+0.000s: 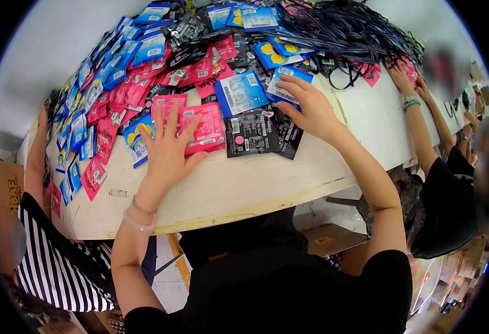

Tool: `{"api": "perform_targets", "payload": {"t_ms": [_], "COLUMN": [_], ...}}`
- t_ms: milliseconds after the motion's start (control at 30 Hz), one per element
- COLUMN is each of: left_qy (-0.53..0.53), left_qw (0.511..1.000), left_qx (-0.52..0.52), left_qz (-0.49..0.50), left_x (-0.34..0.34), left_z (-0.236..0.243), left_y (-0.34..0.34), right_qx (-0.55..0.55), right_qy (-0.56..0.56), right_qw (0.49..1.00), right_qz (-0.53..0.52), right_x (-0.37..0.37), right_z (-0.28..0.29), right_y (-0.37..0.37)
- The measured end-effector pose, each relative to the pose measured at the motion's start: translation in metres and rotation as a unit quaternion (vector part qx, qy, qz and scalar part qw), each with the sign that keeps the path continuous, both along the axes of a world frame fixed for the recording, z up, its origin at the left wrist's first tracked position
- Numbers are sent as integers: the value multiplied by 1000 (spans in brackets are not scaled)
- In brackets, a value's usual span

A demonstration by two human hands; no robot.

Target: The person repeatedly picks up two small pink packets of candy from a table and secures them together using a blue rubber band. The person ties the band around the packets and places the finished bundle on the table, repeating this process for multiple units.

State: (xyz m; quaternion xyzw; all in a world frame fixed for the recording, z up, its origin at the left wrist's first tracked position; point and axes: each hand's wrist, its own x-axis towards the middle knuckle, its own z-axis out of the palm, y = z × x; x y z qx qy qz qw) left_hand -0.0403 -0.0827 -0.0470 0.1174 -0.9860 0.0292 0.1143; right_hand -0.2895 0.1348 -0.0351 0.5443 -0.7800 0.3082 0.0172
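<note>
Small flat packets lie in front of me near the table's front edge. My left hand (169, 147) rests with fingers spread over a pink packet (206, 129), beside a blue-and-yellow packet (138, 140). My right hand (313, 111) is open, its fingers reaching over a blue-and-white packet (287, 83). Between the hands lie a larger blue-and-white packet (241, 93) and a black packet (251, 134) with a pink dot. Another black packet (289, 132) is partly under my right hand. Neither hand has anything lifted.
A heap of pink, blue and black packets (130, 83) covers the white table (244, 189) behind and left. Dark flat cords (350, 33) are piled at the back right. A co-worker's hands (403, 83) touch a pink packet there; a striped-sleeved person (60, 261) stands left.
</note>
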Motion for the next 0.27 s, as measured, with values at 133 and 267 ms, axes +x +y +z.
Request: {"api": "perform_targets", "payload": {"t_ms": [133, 267], "left_qy": [21, 35], "left_qw": [999, 996], "left_qx": [22, 74], "left_qz": [15, 42], "left_x": [3, 15], "left_z": [-1, -6], "left_y": [-19, -33], "right_qx": [-17, -45], "right_qy": [91, 300], "right_qw": [995, 923], "right_qz": [-24, -237], "right_x": [-16, -148], "right_z": [2, 16], "right_y": [1, 11]}}
